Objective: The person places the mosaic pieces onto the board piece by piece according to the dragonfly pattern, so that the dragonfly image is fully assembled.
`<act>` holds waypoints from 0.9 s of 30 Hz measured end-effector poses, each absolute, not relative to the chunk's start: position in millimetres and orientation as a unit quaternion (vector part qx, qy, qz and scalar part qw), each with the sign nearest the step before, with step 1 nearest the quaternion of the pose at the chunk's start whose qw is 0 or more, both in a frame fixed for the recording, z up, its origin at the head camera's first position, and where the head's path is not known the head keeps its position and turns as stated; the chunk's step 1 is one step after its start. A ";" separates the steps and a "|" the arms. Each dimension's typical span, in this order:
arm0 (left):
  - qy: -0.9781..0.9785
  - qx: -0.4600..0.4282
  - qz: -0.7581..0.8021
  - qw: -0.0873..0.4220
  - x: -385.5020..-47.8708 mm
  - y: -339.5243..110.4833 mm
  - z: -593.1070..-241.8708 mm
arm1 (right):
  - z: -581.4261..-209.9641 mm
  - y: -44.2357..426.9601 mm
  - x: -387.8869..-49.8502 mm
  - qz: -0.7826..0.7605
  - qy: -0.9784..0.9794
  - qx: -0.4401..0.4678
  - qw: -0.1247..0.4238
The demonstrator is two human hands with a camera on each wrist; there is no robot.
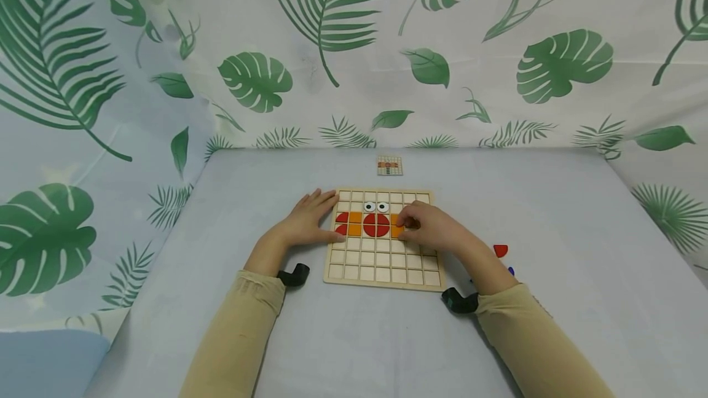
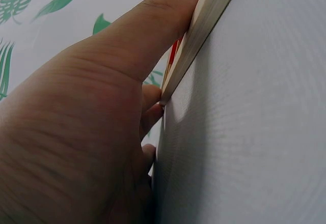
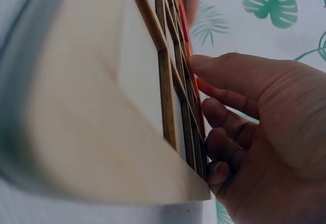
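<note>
Orange tile (image 1: 395,231) at right hand (image 1: 434,227), board (image 1: 381,285) beneath

the left sleeve (image 1: 235,336) and right sleeve (image 1: 539,343) are plain tan, long, and wrinkled at the ends; the left wrist camera (image 1: 295,275) and right wrist camera (image 1: 460,301) are small, black and rounded.

Your head view looks forward and down over the table (image 1: 354,349), well back from the board (image 1: 367,257). Your left-wrist view faces its left edge, close; your right-wrist view, closer, its near right corner. All three share board and leaf-print cloth (image 1: 354,100).
</note>
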State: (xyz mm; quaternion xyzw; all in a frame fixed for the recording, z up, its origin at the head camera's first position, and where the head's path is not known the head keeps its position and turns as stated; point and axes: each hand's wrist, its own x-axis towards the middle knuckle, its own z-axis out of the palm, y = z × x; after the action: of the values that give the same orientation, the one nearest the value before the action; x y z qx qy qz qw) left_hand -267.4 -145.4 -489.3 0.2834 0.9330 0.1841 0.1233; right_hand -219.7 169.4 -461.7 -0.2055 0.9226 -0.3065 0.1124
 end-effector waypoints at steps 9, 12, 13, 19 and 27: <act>0.934 0.280 0.183 0.126 -266.0 -145.3 -486.7 | -457.8 169.0 -218.0 -0.293 0.928 -0.208 0.100; 0.935 0.277 0.183 0.128 -265.8 -145.3 -486.5 | -451.1 171.8 -217.3 -0.291 0.931 -0.199 0.095; 0.935 0.277 0.183 0.129 -265.7 -145.1 -486.5 | -448.9 173.6 -217.2 -0.292 0.932 -0.196 0.091; 0.934 0.281 0.183 0.125 -266.5 -145.1 -488.1 | -433.9 191.6 -214.6 -0.297 0.935 -0.170 0.089; 0.934 0.280 0.184 0.123 -266.4 -145.2 -488.8 | -422.6 233.9 -205.3 -0.271 0.943 -0.154 0.117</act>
State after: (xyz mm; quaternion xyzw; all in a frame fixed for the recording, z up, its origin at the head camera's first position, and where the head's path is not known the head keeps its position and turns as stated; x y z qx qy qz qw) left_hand -266.4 -145.2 -488.8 0.2800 0.9341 0.1843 0.1229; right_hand -205.3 233.9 -422.6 -0.1545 0.9428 -0.2713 0.1170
